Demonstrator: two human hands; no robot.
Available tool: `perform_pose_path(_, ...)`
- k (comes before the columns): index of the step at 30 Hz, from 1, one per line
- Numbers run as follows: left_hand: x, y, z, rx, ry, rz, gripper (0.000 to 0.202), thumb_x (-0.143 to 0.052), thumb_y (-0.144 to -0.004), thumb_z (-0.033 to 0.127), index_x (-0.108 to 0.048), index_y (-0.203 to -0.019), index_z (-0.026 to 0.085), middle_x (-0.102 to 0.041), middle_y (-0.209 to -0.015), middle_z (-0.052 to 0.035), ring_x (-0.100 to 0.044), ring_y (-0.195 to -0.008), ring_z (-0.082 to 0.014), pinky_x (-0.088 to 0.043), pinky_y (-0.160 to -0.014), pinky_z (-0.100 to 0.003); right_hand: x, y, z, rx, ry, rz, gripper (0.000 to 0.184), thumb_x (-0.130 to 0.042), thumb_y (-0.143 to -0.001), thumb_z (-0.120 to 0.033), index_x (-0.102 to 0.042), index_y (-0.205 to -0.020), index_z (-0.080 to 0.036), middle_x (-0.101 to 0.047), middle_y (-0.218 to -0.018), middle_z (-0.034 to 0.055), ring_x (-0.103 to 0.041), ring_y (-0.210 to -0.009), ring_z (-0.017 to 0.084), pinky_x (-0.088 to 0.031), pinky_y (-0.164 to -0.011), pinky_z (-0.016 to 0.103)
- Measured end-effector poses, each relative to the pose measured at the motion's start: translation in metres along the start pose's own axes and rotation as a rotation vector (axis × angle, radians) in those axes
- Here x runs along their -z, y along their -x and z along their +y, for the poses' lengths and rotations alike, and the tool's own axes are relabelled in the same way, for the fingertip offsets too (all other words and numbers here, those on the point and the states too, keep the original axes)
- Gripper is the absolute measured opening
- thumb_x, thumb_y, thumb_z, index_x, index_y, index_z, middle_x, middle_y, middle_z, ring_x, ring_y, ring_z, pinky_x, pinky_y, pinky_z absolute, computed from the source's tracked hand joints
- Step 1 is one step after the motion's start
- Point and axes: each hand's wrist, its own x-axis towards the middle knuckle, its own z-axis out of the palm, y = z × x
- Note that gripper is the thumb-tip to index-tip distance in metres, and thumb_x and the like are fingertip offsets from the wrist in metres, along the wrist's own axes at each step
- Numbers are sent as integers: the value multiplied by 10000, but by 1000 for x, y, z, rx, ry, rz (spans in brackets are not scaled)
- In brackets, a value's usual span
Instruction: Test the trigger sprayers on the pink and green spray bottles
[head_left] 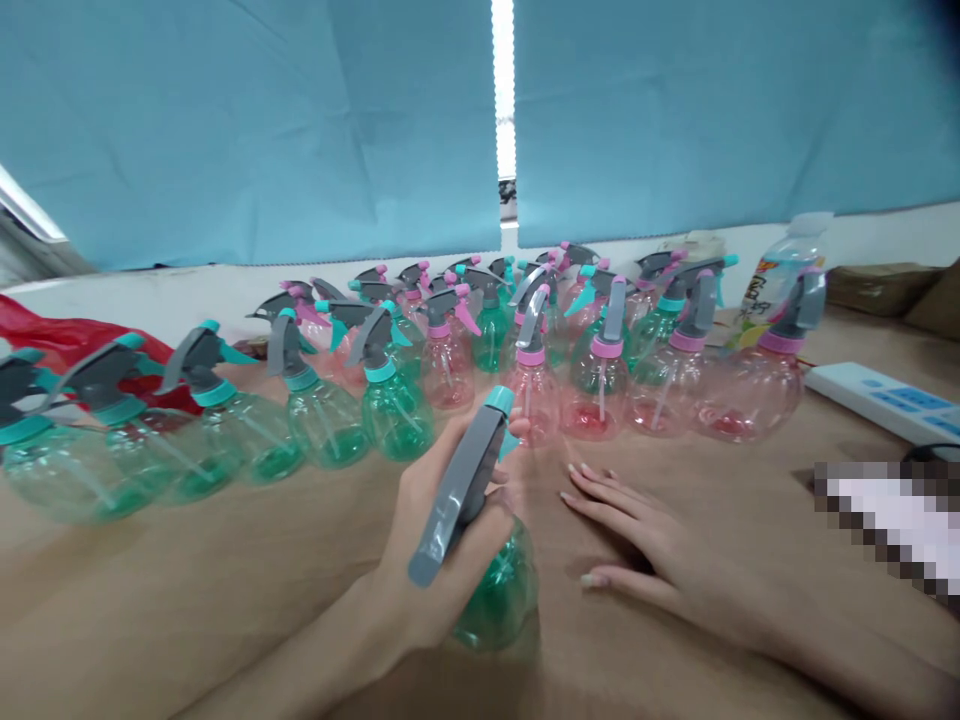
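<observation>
My left hand [427, 560] is wrapped round the neck of a green spray bottle [499, 590] with a grey sprayer head and turquoise nozzle. The bottle stands tilted near the front middle of the table, its neck hidden by my fingers. To its right, my right hand [637, 540] lies on the tabletop, fingers stretched out and holding nothing. Just beyond the hands, a green spray bottle [397, 415] with a turquoise collar and a pink spray bottle [534, 395] with a pink collar stand in a front row.
Several more green and pink spray bottles crowd the wooden table [300, 590] from left to back right. A labelled clear drink bottle [784, 270] stands behind them. At right lies a white panel with blue buttons [889, 395]. Red plastic [97, 345] is at far left.
</observation>
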Motion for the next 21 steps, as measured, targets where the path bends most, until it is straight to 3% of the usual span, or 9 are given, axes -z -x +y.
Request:
perform_pose_path(6, 3, 0, 0, -72, -86, 12, 219, -489, -778, 212, -577, -973, 260, -545, -663, 31, -573, -644, -180, -461, -527, -279, -3, 1, 3, 14, -21, 31, 696, -528, -916, -606, -342, -1502, -280, -239, -1594, 57, -219, -1459, 311, -245, -1164, 553)
perform_pose_path(10, 4, 0, 4, -72, -128, 41, 104, -485, -768, 215, -545, -846, 248, -544, -684, 14, -537, -615, -166, -491, -551, -295, -3, 1, 3, 13, -33, 43, 690, -540, -914, -596, -341, -1501, -293, -246, -1594, 52, -219, -1458, 319, -249, -1162, 553)
perform_pose_path(18, 4, -2, 3, -58, -118, 18, 175, -486, -775, 229, -565, -928, 261, -573, -699, 24, -544, -562, -158, -477, -508, -278, 1, -1, 0, -4, -23, 3, 705, -522, -912, -618, -361, -1495, -256, -257, -1586, 75, -236, -1452, 323, -247, -1157, 569)
perform_pose_path(21, 3, -3, 3, -56, -82, 17, 316, -500, -779, 203, -565, -1084, 254, -643, -863, -1, -625, -697, -176, -538, -624, -298, 1, -1, 0, -6, -19, 12, 709, -529, -909, -618, -364, -1494, -254, -262, -1586, 76, -231, -1453, 321, -240, -1162, 564)
